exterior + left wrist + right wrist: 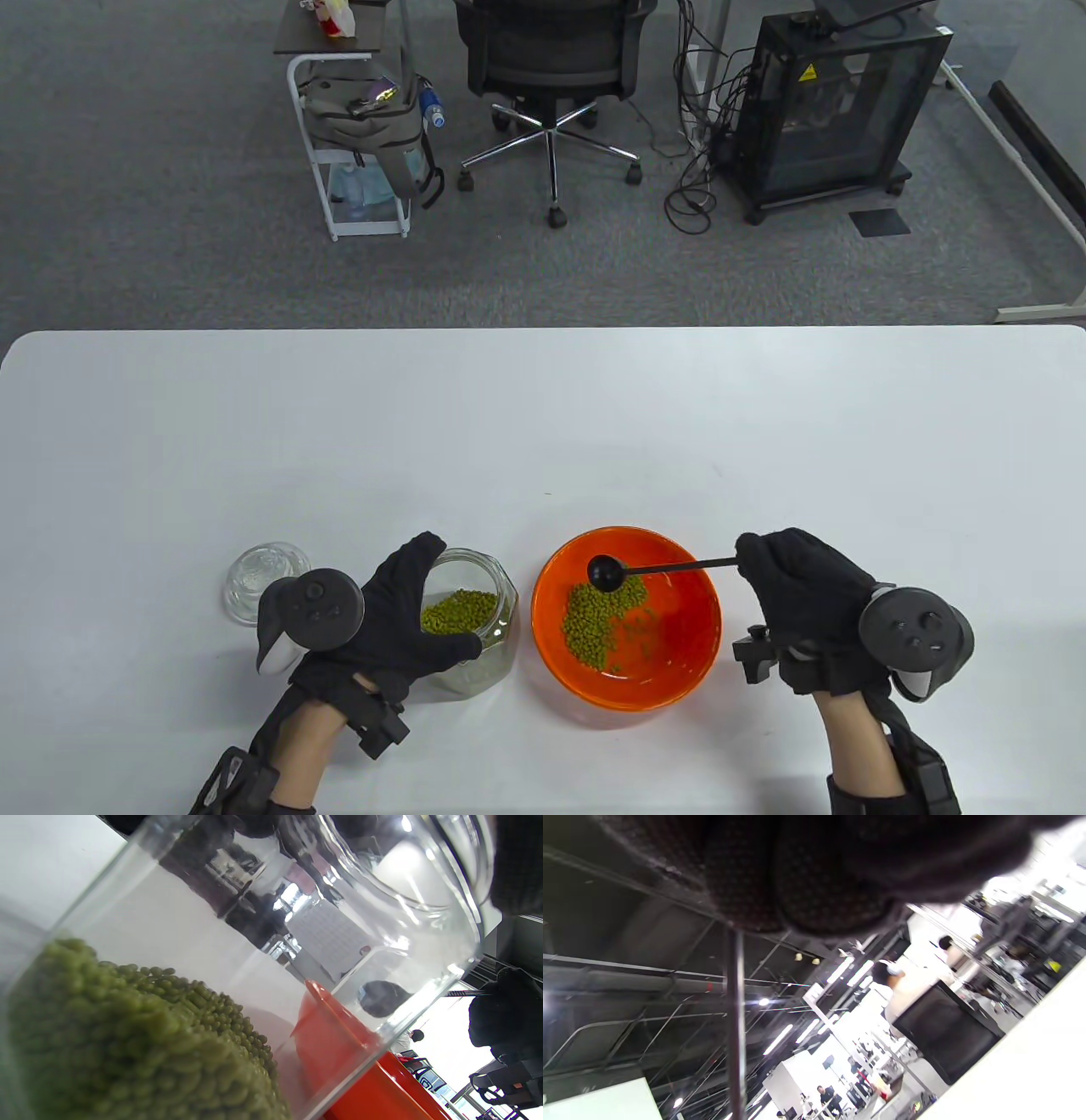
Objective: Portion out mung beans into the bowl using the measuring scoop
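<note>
My right hand [802, 586] pinches the measuring scoop [607, 573] over the orange bowl [679, 671]; my left hand [399, 620] grips the jar [496, 594].

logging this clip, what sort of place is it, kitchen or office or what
Most likely an office or lab workspace, not a kitchen: a white table on grey carpet, a black office chair behind it, and a black equipment cabinet trailing loose cables. The right wrist view shows an open hall with ceiling strip lights.

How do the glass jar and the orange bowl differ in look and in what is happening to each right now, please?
The glass jar is clear and tall-walled; the orange bowl is opaque, wide and shallow. The left hand grips the jar, while no hand touches the bowl; the right hand holds the scoop over it. Both hold mung beans.
</note>
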`<action>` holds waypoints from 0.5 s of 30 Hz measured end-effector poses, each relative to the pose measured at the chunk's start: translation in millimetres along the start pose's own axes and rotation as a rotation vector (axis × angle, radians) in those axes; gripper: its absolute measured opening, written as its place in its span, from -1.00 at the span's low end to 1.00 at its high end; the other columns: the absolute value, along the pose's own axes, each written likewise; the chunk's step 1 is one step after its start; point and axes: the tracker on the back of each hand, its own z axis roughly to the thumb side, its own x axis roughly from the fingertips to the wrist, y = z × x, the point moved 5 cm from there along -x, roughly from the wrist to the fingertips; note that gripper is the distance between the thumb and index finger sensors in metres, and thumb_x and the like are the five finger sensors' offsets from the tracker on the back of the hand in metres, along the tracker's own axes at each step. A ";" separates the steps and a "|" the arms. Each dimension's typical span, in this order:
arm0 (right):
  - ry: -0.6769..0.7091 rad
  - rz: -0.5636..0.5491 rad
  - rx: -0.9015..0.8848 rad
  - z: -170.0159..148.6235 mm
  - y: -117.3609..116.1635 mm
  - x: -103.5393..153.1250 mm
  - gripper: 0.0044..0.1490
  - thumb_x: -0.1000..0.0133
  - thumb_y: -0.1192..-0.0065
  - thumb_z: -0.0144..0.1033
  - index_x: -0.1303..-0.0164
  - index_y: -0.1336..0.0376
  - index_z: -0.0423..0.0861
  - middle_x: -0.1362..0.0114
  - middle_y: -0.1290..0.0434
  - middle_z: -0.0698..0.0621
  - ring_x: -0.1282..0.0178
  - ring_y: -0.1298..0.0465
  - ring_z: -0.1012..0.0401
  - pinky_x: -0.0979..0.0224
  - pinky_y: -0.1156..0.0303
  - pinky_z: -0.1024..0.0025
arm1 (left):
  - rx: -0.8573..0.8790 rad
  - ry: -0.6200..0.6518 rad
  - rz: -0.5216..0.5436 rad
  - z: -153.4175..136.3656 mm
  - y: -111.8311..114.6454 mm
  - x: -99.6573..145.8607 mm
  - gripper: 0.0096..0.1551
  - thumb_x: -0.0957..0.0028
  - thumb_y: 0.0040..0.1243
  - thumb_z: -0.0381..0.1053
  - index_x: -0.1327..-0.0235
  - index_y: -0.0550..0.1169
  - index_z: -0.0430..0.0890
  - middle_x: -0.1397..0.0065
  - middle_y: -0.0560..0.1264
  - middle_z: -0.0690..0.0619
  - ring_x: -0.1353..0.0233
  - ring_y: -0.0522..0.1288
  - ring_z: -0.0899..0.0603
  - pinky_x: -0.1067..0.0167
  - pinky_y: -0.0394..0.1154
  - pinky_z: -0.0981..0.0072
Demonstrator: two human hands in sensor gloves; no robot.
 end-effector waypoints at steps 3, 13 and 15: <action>-0.137 0.020 -0.102 -20.6 -2.8 -2.2 -0.49 -0.04 -0.40 0.08 0.44 -0.63 -0.16 0.35 -0.72 -0.08 0.55 -0.66 0.13 0.40 -0.60 0.28 | -0.001 0.000 0.000 0.0 0.0 0.0 0.57 0.16 0.40 0.68 -0.59 -0.05 -0.30 -0.67 0.04 -0.37 -0.62 0.19 -0.59 -0.45 0.21 -0.54; -0.395 0.127 -0.467 -39.6 -27.8 -8.5 -0.49 -0.06 -0.39 0.07 0.43 -0.62 -0.17 0.35 -0.71 -0.09 0.55 -0.65 0.13 0.41 -0.59 0.28 | -0.001 0.000 -0.001 0.0 -0.1 -0.1 0.57 0.16 0.40 0.68 -0.59 -0.06 -0.30 -0.67 0.04 -0.37 -0.62 0.19 -0.59 -0.45 0.21 -0.54; -0.370 0.157 -0.467 -24.8 -34.9 -13.7 -0.49 -0.07 -0.38 0.07 0.42 -0.62 -0.17 0.34 -0.71 -0.09 0.55 -0.65 0.13 0.40 -0.59 0.28 | -0.001 0.000 0.000 -0.1 -0.1 -0.1 0.57 0.16 0.40 0.68 -0.59 -0.05 -0.30 -0.67 0.04 -0.37 -0.62 0.19 -0.59 -0.45 0.21 -0.54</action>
